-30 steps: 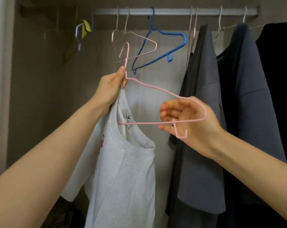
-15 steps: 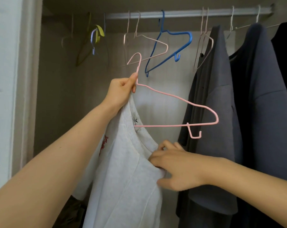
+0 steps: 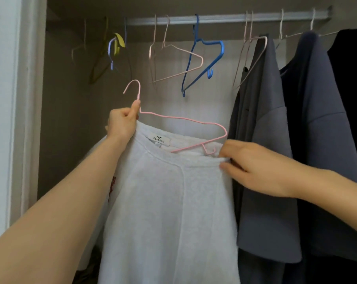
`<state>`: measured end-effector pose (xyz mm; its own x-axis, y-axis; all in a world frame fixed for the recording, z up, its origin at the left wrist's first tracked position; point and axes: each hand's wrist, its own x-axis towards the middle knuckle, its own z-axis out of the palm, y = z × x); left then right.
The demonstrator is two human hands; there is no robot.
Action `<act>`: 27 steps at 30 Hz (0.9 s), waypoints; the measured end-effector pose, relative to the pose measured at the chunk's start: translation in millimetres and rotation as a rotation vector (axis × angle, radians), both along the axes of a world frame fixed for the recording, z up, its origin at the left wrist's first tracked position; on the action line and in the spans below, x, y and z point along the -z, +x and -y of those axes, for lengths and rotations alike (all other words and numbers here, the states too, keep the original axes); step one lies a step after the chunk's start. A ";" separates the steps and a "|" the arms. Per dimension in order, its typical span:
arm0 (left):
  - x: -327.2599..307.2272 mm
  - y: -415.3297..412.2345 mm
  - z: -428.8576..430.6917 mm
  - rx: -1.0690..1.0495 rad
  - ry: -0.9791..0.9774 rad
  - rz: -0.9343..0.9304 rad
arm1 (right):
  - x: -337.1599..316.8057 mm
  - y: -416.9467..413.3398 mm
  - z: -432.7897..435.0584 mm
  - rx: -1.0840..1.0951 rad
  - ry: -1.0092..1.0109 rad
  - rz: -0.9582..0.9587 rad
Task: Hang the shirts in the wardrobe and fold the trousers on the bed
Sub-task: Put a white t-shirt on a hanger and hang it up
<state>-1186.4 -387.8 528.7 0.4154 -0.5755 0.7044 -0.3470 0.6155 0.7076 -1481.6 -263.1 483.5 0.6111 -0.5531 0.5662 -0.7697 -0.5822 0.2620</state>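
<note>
White shirt (image 3: pixel 169 201) is being held up at the wardrobe opening, below the rail (image 3: pixel 224 17). Its collar and the pink hanger (image 3: pixel 183 119) neck are being clamped by left grip (image 3: pixel 122 124); the opposite collar edge is being pinched by right grip (image 3: pixel 255 167).

I am seeing the hanger (image 3: pixel 183 119) sitting partly inside the neck of the shirt (image 3: pixel 163 212). The left hand (image 3: pixel 122 124) is holding at its left end and the right hand (image 3: pixel 255 167) at its right. Empty hangers (image 3: pixel 221 51) are hanging on the rail (image 3: pixel 224 17) above, and garments (image 3: pixel 271 222) are hanging to the right.
</note>
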 end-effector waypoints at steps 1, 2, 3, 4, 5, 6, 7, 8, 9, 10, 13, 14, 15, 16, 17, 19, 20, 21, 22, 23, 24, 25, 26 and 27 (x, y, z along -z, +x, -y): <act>0.9 0.3 0.4 0.003 -0.001 -0.016 | -6.2 -3.0 -1.2 -0.014 -0.032 0.021; 1.3 -0.4 0.1 0.001 -0.009 -0.025 | -12.7 -5.5 -1.9 -0.028 -0.062 0.041; 1.1 -2.3 -0.9 -0.009 -0.022 -0.027 | -19.2 -7.0 -2.2 -0.030 -0.090 0.063; 0.8 -4.7 -2.8 -0.026 -0.036 -0.022 | -25.3 -7.9 -2.0 -0.024 -0.112 0.087; 0.1 -7.5 -5.3 -0.046 -0.049 -0.015 | -30.3 -7.7 -1.6 -0.014 -0.126 0.117; -1.0 -10.2 -8.4 -0.070 -0.065 -0.004 | -33.9 -7.3 -0.9 -0.010 -0.144 0.151; -2.5 -12.3 -11.4 -0.093 -0.086 0.011 | -37.1 -6.6 -0.1 -0.010 -0.175 0.181; -4.0 -13.6 -13.9 -0.104 -0.109 0.025 | -39.7 -6.1 0.5 -0.012 -0.215 0.207; -5.5 -14.0 -15.9 -0.105 -0.132 0.035 | -42.9 -6.2 0.3 -0.008 -0.250 0.231; -6.8 -13.5 -17.6 -0.098 -0.153 0.040 | -46.6 -7.2 0.4 0.007 -0.274 0.245; -10.0 -9.3 -18.5 -0.042 -0.178 0.008 | -58.4 -13.9 -0.9 0.115 -0.265 0.221; -10.1 -7.5 -18.2 -0.022 -0.169 -0.011 | -61.4 -16.2 -2.5 0.150 -0.252 0.193; -9.6 -6.0 -18.6 -0.016 -0.154 -0.016 | -63.8 -17.6 -4.8 0.172 -0.254 0.159; -8.1 -5.1 -19.2 -0.024 -0.137 0.001 | -65.7 -17.8 -7.6 0.179 -0.275 0.120; -6.0 -5.4 -20.1 -0.038 -0.125 0.037 | -67.1 -16.3 -10.7 0.181 -0.300 0.085; -2.7 -12.0 -23.4 -0.064 -0.119 0.130 | -68.4 -10.2 -15.6 0.181 -0.330 0.051; -2.2 -19.1 -26.3 -0.080 -0.127 0.178 | -68.5 -6.2 -15.9 0.180 -0.331 0.050; -2.9 -28.0 -29.4 -0.107 -0.144 0.230 | -67.8 -1.3 -15.0 0.180 -0.325 0.055; -3.5 -37.6 -32.8 -0.148 -0.167 0.287 | -66.9 4.7 -12.8 0.188 -0.319 0.062; -3.8 -47.5 -36.1 -0.195 -0.190 0.343 | -65.5 10.9 -10.0 0.198 -0.317 0.073; -3.6 -56.4 -39.4 -0.229 -0.213 0.389 | -64.1 17.0 -6.7 0.202 -0.321 0.087; -3.4 -64.2 -42.8 -0.248 -0.237 0.424 | -62.3 22.4 -3.2 0.202 -0.324 0.106; -3.4 -70.8 -46.0 -0.252 -0.257 0.448 | -60.7 27.2 -0.2 0.208 -0.317 0.136; -4.0 -76.1 -49.4 -0.242 -0.270 0.461 | -58.5 31.5 2.5 0.216 -0.291 0.178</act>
